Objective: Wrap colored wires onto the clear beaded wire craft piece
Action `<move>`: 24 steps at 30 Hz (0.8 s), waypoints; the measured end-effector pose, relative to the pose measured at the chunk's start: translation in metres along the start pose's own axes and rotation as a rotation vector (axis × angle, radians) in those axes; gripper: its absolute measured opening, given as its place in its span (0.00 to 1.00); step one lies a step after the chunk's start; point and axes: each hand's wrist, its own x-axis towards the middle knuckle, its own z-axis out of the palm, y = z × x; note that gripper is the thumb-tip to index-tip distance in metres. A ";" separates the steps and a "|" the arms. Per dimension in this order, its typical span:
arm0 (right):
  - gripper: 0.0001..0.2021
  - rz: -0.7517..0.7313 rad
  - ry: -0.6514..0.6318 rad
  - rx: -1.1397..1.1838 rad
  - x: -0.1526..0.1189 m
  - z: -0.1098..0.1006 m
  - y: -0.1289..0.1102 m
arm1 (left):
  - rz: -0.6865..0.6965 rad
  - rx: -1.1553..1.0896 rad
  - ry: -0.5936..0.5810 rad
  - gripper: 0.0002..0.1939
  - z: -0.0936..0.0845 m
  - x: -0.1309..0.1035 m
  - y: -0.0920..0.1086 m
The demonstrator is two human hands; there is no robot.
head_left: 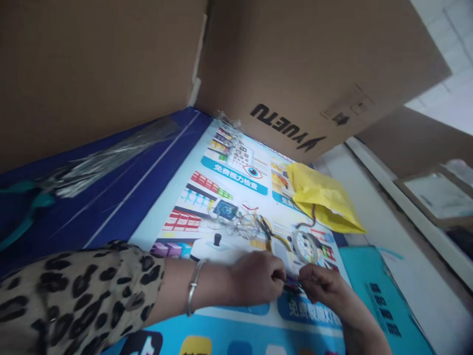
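Note:
My left hand (258,278), with a silver bangle at the wrist and a leopard-print sleeve, is closed with its fingers curled. Facing it, my right hand (321,283) is also closed in a pinch. Between the two sits a small dark, purplish thing (291,285), too blurred to name, which the fingertips seem to hold. Just beyond my hands lie yellow-and-black-handled pliers (275,239) and a clear round spool (306,246). Farther left are a tangle of thin wire or thread (240,222) and a small dark blue square piece (226,209).
Printed poster sheet (236,310) covers the work surface. A yellow bag (325,197) lies at the right, above a teal packet (384,296). Cardboard walls (295,59) rise at the back. Teal-handled scissors (37,199) and crumpled clear plastic (111,158) lie at the left.

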 end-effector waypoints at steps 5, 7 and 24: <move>0.12 -0.032 -0.010 0.130 -0.003 -0.003 -0.001 | -0.116 -0.010 -0.004 0.05 -0.004 0.002 0.007; 0.11 -0.055 -0.006 0.198 -0.003 -0.003 0.000 | -0.151 -0.013 -0.049 0.05 -0.006 0.004 0.008; 0.11 -0.119 -0.042 0.298 -0.005 -0.003 -0.012 | -0.207 -0.070 -0.094 0.04 -0.003 0.003 0.007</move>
